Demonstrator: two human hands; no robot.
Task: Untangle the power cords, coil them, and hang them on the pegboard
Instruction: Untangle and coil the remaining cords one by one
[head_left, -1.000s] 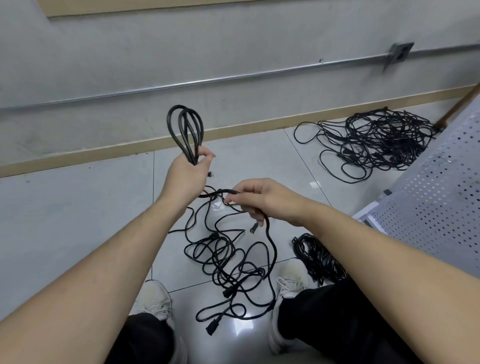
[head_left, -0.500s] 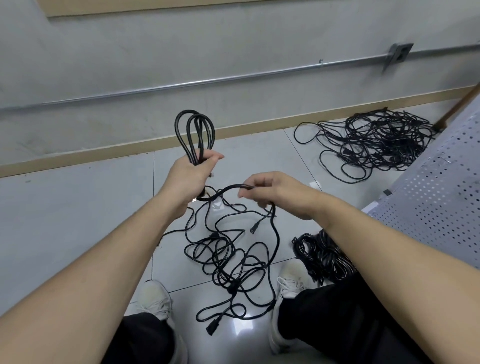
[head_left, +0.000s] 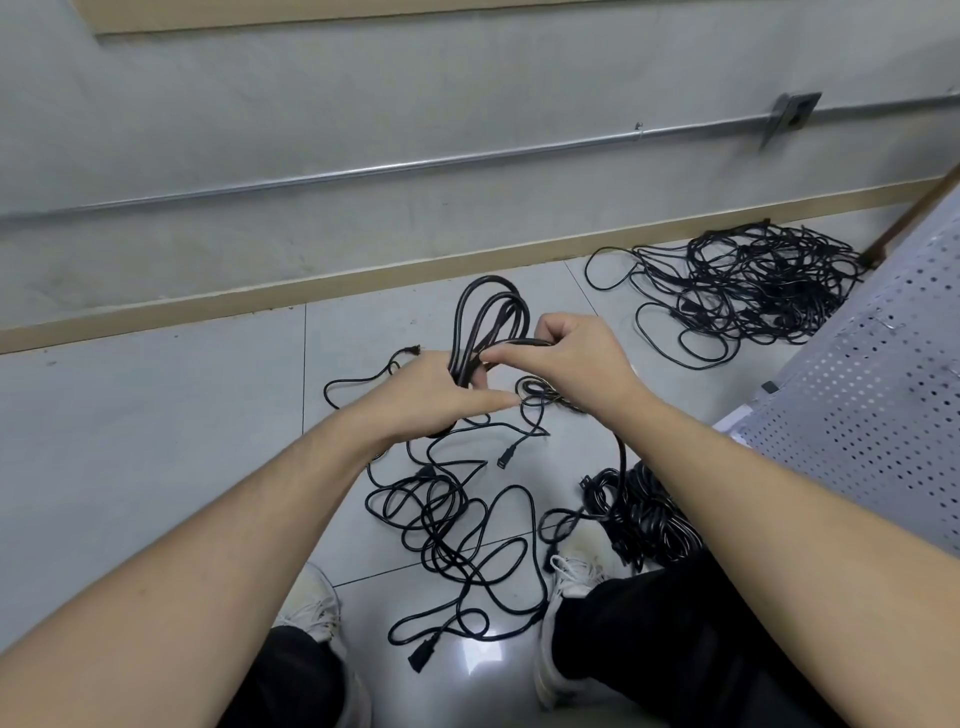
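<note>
My left hand (head_left: 436, 397) grips a bundle of black power cord loops (head_left: 491, 317) that stick up past its fingers. My right hand (head_left: 566, 358) pinches a strand of the same cord and holds it across the loops, right beside the left hand. The rest of this cord hangs down into a loose black tangle (head_left: 452, 525) on the floor between my shoes, with a plug end (head_left: 421, 657) near the bottom. A grey perforated pegboard (head_left: 878, 405) slants in at the right edge.
A bigger heap of tangled black cords (head_left: 748, 291) lies by the wall at the far right. A coiled black bundle (head_left: 639, 514) sits by my right shoe (head_left: 571, 582). A metal conduit (head_left: 415, 166) runs along the grey wall.
My right hand has carried its strand up and left to the loops, closing the gap between the hands. The view has tilted down, so hands and loops sit lower against the floor.
</note>
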